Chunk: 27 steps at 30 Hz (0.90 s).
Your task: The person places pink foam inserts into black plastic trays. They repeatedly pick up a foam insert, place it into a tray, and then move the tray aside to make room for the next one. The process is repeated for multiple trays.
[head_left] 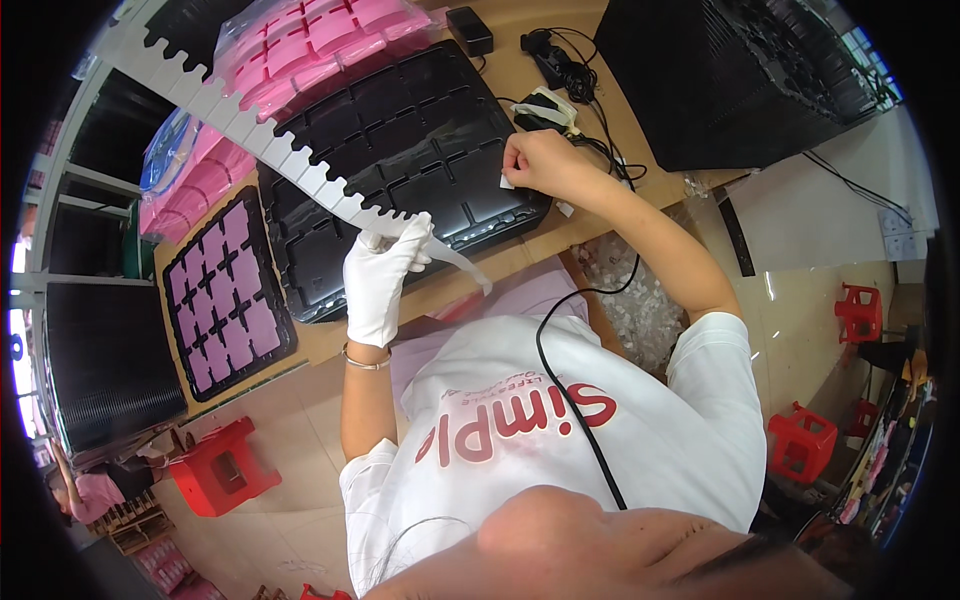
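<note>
My left hand (376,285), in a white glove, pinches a long pale strip with a row of notches (300,172) along one edge. The strip slants up to the far left, and a thin clear tail (462,265) curls out on the near side of the glove. Bare and curled closed, my right hand (545,160) is at the right edge of the black molded tray (400,150). A small white piece (506,182) shows at its fingertips; its kind is unclear. The tray lies under the strip and has cross-shaped grooves.
A smaller black tray with pink pads (225,290) lies at the left. Bagged pink pads (320,40) are behind. Black cables and adapters (565,75) lie at the right, beside tall stacked black trays (690,90). White scraps (625,300) fill a bin below the table edge.
</note>
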Motion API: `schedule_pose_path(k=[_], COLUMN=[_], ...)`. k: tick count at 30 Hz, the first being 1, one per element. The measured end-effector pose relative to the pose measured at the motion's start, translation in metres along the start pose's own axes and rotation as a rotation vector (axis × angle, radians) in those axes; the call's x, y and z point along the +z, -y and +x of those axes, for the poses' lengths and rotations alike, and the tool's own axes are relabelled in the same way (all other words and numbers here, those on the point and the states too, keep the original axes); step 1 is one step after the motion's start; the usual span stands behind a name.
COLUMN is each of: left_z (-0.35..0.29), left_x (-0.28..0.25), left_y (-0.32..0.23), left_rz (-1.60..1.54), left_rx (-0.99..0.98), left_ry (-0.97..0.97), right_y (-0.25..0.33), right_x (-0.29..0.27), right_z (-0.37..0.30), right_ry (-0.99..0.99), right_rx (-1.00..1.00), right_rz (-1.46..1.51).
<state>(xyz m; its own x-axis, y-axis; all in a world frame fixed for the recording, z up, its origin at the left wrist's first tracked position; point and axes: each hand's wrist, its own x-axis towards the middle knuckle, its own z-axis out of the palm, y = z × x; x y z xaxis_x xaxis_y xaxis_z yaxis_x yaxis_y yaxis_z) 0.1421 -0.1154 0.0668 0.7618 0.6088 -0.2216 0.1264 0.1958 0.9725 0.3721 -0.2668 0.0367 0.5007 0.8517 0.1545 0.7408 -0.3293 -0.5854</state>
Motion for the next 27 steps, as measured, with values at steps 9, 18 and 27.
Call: schedule_pose_path(k=[9, 18, 27], left_z=[0.0, -0.051, -0.072], left_x=[-0.003, -0.024, -0.057], left_y=[0.006, 0.018, 0.055], left_rz=[-0.028, 0.16, 0.235], left_rx=[0.032, 0.02, 0.084], left_ry=[0.009, -0.054, -0.054], right_y=[0.013, -0.126, -0.241], right_x=[-0.007, -0.032, 0.044], right_z=[-0.016, -0.217, -0.353], right_ry=[0.119, -0.87, -0.615], right_rx=[-0.061, 0.43, 0.911], right_rz=[0.128, 0.212, -0.874])
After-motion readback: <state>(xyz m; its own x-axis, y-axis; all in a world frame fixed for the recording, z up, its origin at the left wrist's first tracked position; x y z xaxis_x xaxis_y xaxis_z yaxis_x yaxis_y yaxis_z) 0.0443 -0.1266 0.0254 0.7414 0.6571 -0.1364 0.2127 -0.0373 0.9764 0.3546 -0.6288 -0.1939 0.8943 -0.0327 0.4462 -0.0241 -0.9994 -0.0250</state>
